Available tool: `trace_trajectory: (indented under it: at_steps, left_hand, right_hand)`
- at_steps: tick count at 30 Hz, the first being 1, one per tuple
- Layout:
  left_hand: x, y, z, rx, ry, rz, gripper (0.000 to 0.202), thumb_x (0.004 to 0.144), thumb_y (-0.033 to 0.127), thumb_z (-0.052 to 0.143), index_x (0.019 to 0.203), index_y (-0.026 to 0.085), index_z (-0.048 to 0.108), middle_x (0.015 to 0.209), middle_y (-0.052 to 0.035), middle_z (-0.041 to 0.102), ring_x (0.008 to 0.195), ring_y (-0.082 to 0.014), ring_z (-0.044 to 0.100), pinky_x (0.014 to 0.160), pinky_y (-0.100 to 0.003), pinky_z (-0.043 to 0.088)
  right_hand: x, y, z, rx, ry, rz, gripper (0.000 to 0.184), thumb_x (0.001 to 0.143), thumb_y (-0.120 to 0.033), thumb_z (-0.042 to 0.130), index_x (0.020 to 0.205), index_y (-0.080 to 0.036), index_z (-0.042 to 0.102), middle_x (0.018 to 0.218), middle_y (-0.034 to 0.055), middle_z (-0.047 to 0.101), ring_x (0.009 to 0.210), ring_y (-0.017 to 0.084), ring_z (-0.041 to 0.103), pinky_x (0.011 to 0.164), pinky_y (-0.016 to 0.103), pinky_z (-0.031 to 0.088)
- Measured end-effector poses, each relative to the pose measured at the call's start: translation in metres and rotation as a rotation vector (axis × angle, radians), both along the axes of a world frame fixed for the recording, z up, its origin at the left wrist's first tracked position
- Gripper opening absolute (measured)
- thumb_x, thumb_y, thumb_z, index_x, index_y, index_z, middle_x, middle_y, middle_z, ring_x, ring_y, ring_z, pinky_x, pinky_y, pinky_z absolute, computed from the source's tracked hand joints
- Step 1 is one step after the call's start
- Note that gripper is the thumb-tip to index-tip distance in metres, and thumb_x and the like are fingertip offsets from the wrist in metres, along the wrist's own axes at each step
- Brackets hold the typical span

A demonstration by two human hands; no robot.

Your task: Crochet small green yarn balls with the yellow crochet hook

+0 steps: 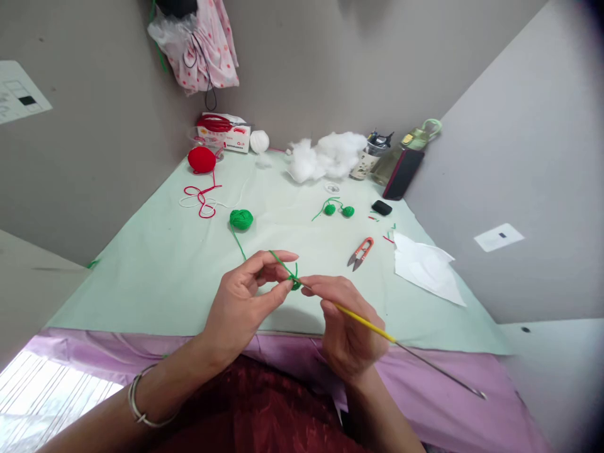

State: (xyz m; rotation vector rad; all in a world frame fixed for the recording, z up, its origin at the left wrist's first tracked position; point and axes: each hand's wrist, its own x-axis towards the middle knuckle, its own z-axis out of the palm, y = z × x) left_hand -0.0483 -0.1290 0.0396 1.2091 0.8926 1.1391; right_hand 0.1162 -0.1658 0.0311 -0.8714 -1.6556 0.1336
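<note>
My left hand (250, 296) pinches a small piece of green crochet work (295, 284) between thumb and fingers, with green yarn running over its raised index finger. In my right hand (352, 321) is a crochet hook (365, 322) with a yellow grip, held like a pen. The hook's working tip meets the green piece; its other metal end points down to the right. From the left hand, the strand leads back to a green yarn ball (241, 219) on the table. Beyond the right hand lie orange-handled thread snips (360, 253).
Two small green crocheted balls (348, 211), a black case (382, 207) and white paper (425, 264) lie on the table. Farther back are a red yarn ball (202, 160), white stuffing (325, 157), a pen cup (365, 162), a phone (404, 174) and a green bottle (391, 160). Grey walls enclose the table.
</note>
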Motion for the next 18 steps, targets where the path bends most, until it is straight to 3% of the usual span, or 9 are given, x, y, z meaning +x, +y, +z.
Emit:
trace_trajectory:
  at_steps: [4,6,9,12,18]
  left_hand:
    - [0.003,-0.002,0.0,0.091,0.036,0.069,0.026,0.084,0.013,0.077,0.106,0.026,0.079,0.096,0.0011,0.068,0.089,-0.0121,0.063,0.089,-0.024,0.051]
    - [0.004,-0.002,0.001,-0.022,-0.062,0.023,0.03,0.083,0.015,0.08,0.111,0.026,0.079,0.091,0.0018,0.066,0.086,-0.0116,0.062,0.085,-0.023,0.051]
    - [0.002,0.002,0.003,-0.339,-0.293,-0.163,0.043,0.083,0.025,0.083,0.125,0.026,0.075,0.084,0.003,0.063,0.079,-0.01,0.06,0.079,-0.022,0.052]
    - [0.0,0.006,0.004,-0.485,-0.406,-0.251,0.046,0.083,0.026,0.084,0.128,0.021,0.075,0.085,0.0013,0.064,0.079,-0.0105,0.059,0.082,-0.025,0.053]
    - [0.0,0.006,0.006,-0.307,-0.285,-0.189,0.037,0.084,0.022,0.082,0.121,0.025,0.078,0.083,0.0027,0.063,0.081,-0.0102,0.057,0.083,-0.022,0.047]
  right_hand:
    - [-0.003,0.001,-0.009,0.056,-0.179,-0.094,0.03,0.101,-0.01,0.055,0.125,-0.023,0.067,0.107,0.0106,0.079,0.097,0.021,0.077,0.076,0.036,0.066]
    - [-0.005,0.001,-0.015,0.116,-0.299,-0.182,0.036,0.099,-0.009,0.058,0.13,-0.026,0.067,0.111,0.0103,0.078,0.099,0.021,0.076,0.078,0.036,0.067]
    - [-0.007,0.0,-0.018,0.179,-0.332,-0.276,0.039,0.098,-0.009,0.062,0.129,-0.03,0.07,0.111,0.0084,0.077,0.1,0.023,0.075,0.077,0.037,0.066]
    - [-0.007,0.0,-0.011,0.071,-0.082,-0.189,0.031,0.1,-0.011,0.058,0.122,-0.029,0.073,0.105,0.0069,0.077,0.092,0.022,0.074,0.073,0.038,0.063]
    - [-0.007,0.005,0.001,-0.257,0.53,0.097,0.02,0.104,-0.021,0.057,0.102,-0.026,0.077,0.089,0.0021,0.074,0.072,0.015,0.066,0.067,0.034,0.055]
